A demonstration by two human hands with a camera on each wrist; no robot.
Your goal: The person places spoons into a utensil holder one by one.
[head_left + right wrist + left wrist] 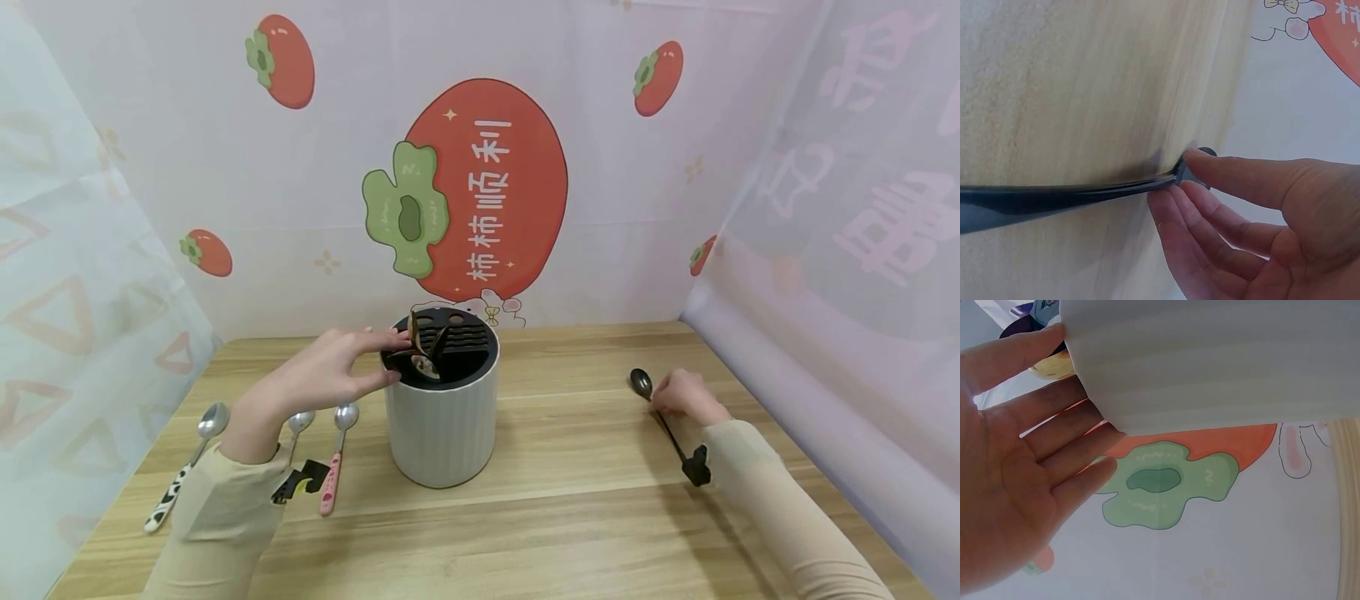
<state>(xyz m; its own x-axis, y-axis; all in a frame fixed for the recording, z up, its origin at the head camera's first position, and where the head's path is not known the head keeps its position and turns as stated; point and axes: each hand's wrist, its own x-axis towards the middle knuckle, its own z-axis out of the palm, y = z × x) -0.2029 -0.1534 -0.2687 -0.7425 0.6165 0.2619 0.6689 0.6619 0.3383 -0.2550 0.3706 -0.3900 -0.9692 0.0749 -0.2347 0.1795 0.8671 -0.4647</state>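
A ribbed white utensil holder (442,437) with a black slotted top stands near the table's middle. Dark, shiny spoons (425,367) stick up from its opening, heads upward. At the holder's left rim is my left hand (330,367), its fingers extended beside the spoons and the thumb near the rim. In the left wrist view the holder's wall (1210,369) hides those fingertips. Over on the right, my right hand (690,398) pinches a black spoon (641,382) near its bowl, between thumb and fingers. Its long handle (1054,200) runs close along the tabletop.
Several metal spoons lie left of the holder: one with a black-and-white handle (168,500), one with a pink handle (330,483), and another partly hidden by my left arm. A wooden table (555,533) carries everything. Persimmon-printed cloth (330,167) hangs behind and at the sides.
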